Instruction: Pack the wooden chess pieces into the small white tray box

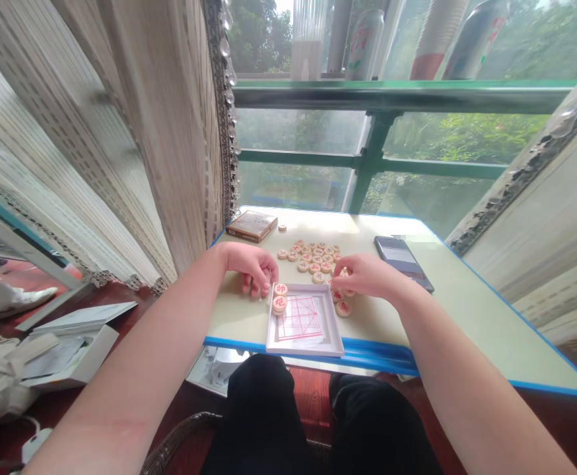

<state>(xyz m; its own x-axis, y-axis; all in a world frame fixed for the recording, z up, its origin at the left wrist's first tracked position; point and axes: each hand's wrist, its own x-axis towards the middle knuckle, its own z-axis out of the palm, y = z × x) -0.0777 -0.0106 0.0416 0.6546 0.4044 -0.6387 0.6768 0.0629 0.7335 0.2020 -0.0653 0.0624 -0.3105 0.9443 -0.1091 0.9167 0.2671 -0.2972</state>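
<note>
An open white box with a red-lined paper board in it lies at the table's near edge. Two xiangqi pieces with red characters, one piece behind another piece, sit along its left side. My left hand is at the box's far left corner, fingers loosely curled and apart, no piece visible in them. At the far right corner, my right hand has thumb and fingertips pinched together among pieces; what they hold is hidden. Several loose xiangqi pieces cluster beyond the box, with one piece right of it.
A brown flat box lies at the table's far left, beside a lone piece. On the right rests a phone. Cans and stacked cups stand on the green window ledge. Curtains hang at both sides.
</note>
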